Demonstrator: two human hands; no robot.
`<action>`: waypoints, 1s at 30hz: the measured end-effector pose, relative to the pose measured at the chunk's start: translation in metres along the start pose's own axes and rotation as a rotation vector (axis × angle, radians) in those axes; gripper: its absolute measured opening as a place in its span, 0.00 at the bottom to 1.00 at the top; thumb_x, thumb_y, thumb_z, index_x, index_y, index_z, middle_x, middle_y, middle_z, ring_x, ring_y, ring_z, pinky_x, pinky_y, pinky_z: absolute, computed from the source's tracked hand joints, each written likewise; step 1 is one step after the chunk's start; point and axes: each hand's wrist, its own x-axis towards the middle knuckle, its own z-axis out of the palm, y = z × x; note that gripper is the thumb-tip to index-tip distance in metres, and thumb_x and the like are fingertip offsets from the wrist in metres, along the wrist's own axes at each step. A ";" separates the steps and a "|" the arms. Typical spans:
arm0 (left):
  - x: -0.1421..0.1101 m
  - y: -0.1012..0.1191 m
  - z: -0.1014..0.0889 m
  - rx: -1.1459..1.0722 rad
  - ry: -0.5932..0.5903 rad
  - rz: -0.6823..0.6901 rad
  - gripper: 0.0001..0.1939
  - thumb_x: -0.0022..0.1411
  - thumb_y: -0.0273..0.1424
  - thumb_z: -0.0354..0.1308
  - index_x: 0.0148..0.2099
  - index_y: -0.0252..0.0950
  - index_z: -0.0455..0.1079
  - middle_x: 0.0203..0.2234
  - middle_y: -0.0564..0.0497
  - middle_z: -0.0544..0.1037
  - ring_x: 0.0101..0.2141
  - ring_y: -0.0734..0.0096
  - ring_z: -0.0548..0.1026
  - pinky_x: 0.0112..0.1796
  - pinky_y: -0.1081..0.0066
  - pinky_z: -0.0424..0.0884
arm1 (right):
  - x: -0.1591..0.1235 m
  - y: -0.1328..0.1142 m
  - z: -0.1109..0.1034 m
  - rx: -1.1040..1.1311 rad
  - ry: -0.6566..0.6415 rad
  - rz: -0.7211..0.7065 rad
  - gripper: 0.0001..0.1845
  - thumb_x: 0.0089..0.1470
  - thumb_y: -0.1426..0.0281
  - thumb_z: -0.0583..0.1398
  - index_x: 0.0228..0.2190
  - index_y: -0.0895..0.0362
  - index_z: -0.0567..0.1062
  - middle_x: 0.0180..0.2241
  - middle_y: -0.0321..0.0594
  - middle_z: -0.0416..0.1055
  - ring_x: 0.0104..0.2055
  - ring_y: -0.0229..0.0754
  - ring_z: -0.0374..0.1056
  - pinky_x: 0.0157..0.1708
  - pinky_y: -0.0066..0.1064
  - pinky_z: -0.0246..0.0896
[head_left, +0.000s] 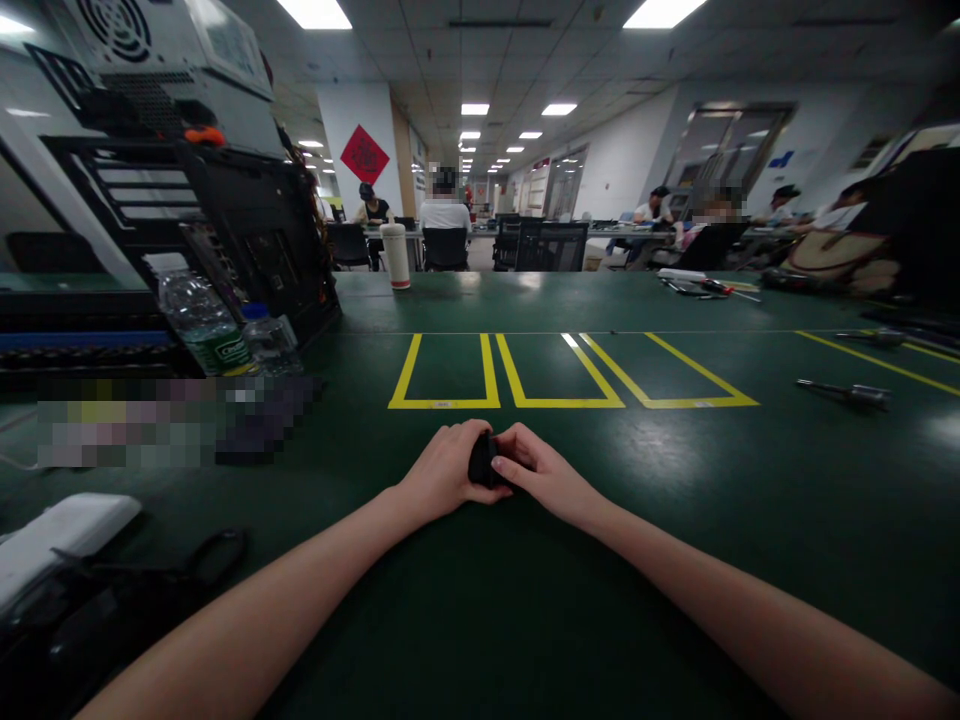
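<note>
Between my two hands is a small black object (481,462), rounded and mostly covered by fingers, so its kind cannot be made out. My left hand (444,465) wraps round its left side, thumb below and fingers over the top. From the right, my right hand (544,470) closes on it, with the thumb against its near face. Both hands are low over the dark green table (510,620), just on the near side of the yellow tape outlines (562,403).
At the left stand a computer case (262,240), a water bottle (199,310) and a smaller blue-capped bottle (270,340). A white cup (395,255) is at the back. Metal tools (855,394) lie at the right. A white device (67,535) and black cables (112,610) lie near left.
</note>
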 end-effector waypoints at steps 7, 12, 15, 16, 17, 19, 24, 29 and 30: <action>0.001 -0.001 0.001 -0.017 -0.013 -0.021 0.28 0.45 0.37 0.63 0.46 0.38 0.55 0.39 0.48 0.68 0.38 0.61 0.69 0.37 0.62 0.65 | 0.000 0.000 0.000 0.053 0.006 -0.043 0.08 0.52 0.68 0.55 0.36 0.54 0.63 0.38 0.36 0.64 0.43 0.40 0.63 0.44 0.38 0.59; 0.000 0.000 -0.003 -0.031 -0.017 0.004 0.28 0.45 0.37 0.63 0.47 0.38 0.55 0.39 0.49 0.67 0.39 0.60 0.68 0.38 0.61 0.65 | 0.002 0.000 0.002 0.043 0.060 0.004 0.08 0.53 0.67 0.54 0.37 0.54 0.63 0.37 0.36 0.65 0.41 0.40 0.64 0.43 0.38 0.61; 0.000 0.004 -0.007 -0.022 -0.045 0.006 0.27 0.47 0.37 0.62 0.47 0.38 0.55 0.39 0.48 0.67 0.39 0.60 0.68 0.39 0.61 0.65 | 0.003 -0.001 0.000 0.036 0.039 0.047 0.09 0.53 0.67 0.54 0.37 0.56 0.63 0.38 0.38 0.65 0.42 0.40 0.64 0.44 0.39 0.60; 0.000 0.005 -0.008 -0.017 -0.054 0.007 0.27 0.47 0.37 0.61 0.47 0.37 0.55 0.39 0.48 0.67 0.39 0.60 0.68 0.39 0.61 0.65 | 0.002 -0.001 -0.001 0.048 0.016 0.041 0.09 0.53 0.67 0.54 0.37 0.56 0.64 0.38 0.38 0.65 0.42 0.40 0.64 0.44 0.39 0.60; 0.000 0.006 -0.009 -0.013 -0.058 0.007 0.26 0.47 0.37 0.61 0.47 0.37 0.55 0.39 0.48 0.67 0.39 0.60 0.68 0.39 0.61 0.65 | 0.002 -0.001 -0.002 0.066 -0.006 0.025 0.08 0.52 0.68 0.54 0.37 0.56 0.64 0.38 0.37 0.65 0.42 0.40 0.64 0.44 0.38 0.60; 0.000 0.008 -0.010 -0.008 -0.065 0.010 0.26 0.48 0.36 0.61 0.46 0.36 0.55 0.39 0.47 0.67 0.39 0.61 0.68 0.39 0.61 0.66 | 0.002 -0.001 -0.003 0.100 -0.043 -0.013 0.09 0.51 0.70 0.56 0.36 0.56 0.63 0.38 0.36 0.65 0.43 0.40 0.64 0.45 0.38 0.60; 0.000 0.008 -0.011 -0.015 -0.069 0.014 0.25 0.48 0.36 0.61 0.47 0.37 0.55 0.40 0.47 0.67 0.39 0.61 0.68 0.39 0.62 0.65 | 0.000 -0.001 -0.003 0.097 -0.032 -0.042 0.09 0.51 0.69 0.57 0.36 0.55 0.63 0.38 0.35 0.65 0.43 0.40 0.64 0.43 0.36 0.60; -0.001 0.007 -0.010 -0.032 -0.057 0.023 0.26 0.48 0.36 0.61 0.48 0.38 0.55 0.41 0.48 0.67 0.40 0.61 0.68 0.41 0.61 0.64 | 0.002 0.000 0.000 0.063 0.043 0.000 0.09 0.53 0.66 0.54 0.37 0.55 0.63 0.36 0.36 0.65 0.41 0.40 0.64 0.41 0.36 0.61; -0.001 0.006 -0.010 -0.029 -0.054 0.023 0.27 0.48 0.36 0.61 0.48 0.38 0.55 0.41 0.48 0.67 0.40 0.61 0.68 0.40 0.61 0.64 | 0.002 0.001 0.000 0.062 0.044 0.018 0.10 0.53 0.66 0.54 0.38 0.55 0.63 0.37 0.37 0.65 0.41 0.40 0.64 0.42 0.37 0.61</action>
